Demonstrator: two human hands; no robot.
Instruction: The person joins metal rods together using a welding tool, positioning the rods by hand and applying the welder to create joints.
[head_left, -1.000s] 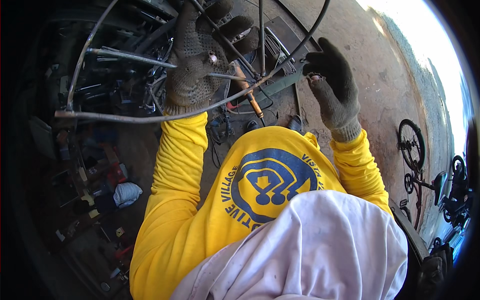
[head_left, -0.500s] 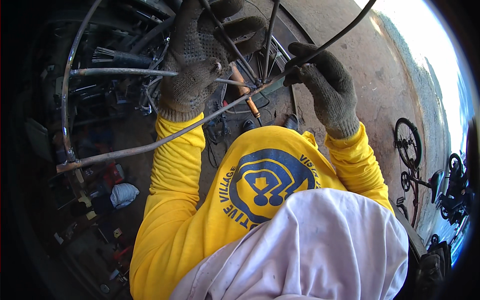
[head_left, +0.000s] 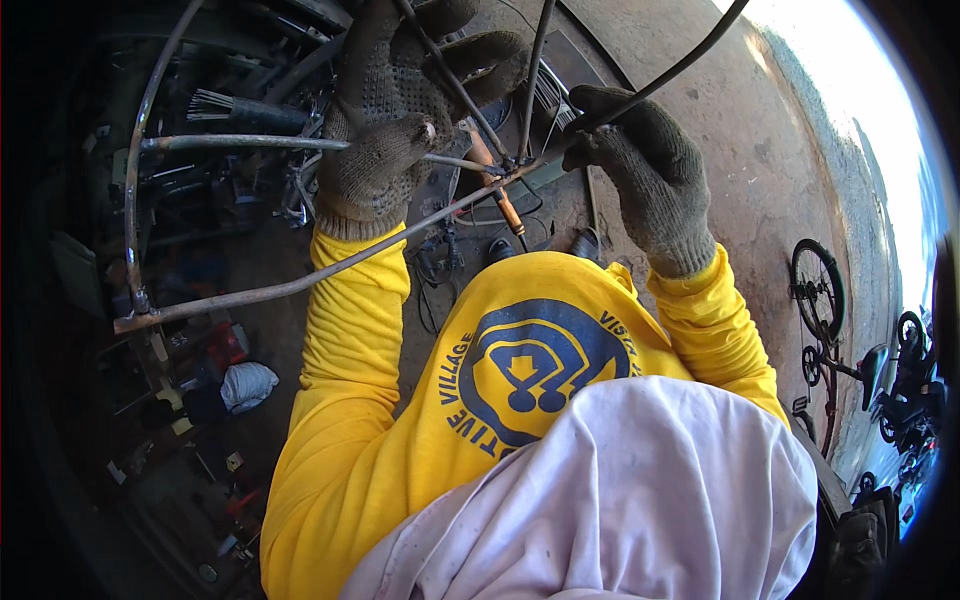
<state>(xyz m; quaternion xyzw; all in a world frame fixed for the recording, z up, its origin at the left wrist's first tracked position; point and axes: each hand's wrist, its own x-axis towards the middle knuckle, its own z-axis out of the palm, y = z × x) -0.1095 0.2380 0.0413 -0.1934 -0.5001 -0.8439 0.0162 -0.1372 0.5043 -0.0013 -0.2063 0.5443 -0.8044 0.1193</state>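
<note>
A frame of bent, welded metal rods (head_left: 270, 291) spans the upper part of the head view, several rods meeting in a joint near the middle. My left hand (head_left: 380, 150), in a dotted knit work glove, has its thumb over the frame's middle rod, with the fingers partly bent behind another rod. My right hand (head_left: 655, 165), gloved too, pinches the rod that runs up to the right, just beyond the joint. Behind the joint shows a copper-orange, handle-like tool (head_left: 508, 212) with a dark cable; its upper part is partly covered by the rods.
Dark clutter fills the left side, with a bundle of thin rods (head_left: 212, 104) in a dark cylinder and a crumpled pale cloth (head_left: 247, 386). Cables lie near my shoes (head_left: 500, 250). A bicycle (head_left: 818, 290) and a motorcycle (head_left: 908, 400) stand at the right, by the bright ground outside.
The frame and both hands have shifted very slightly left and upward in the picture. Both grips look the same.
</note>
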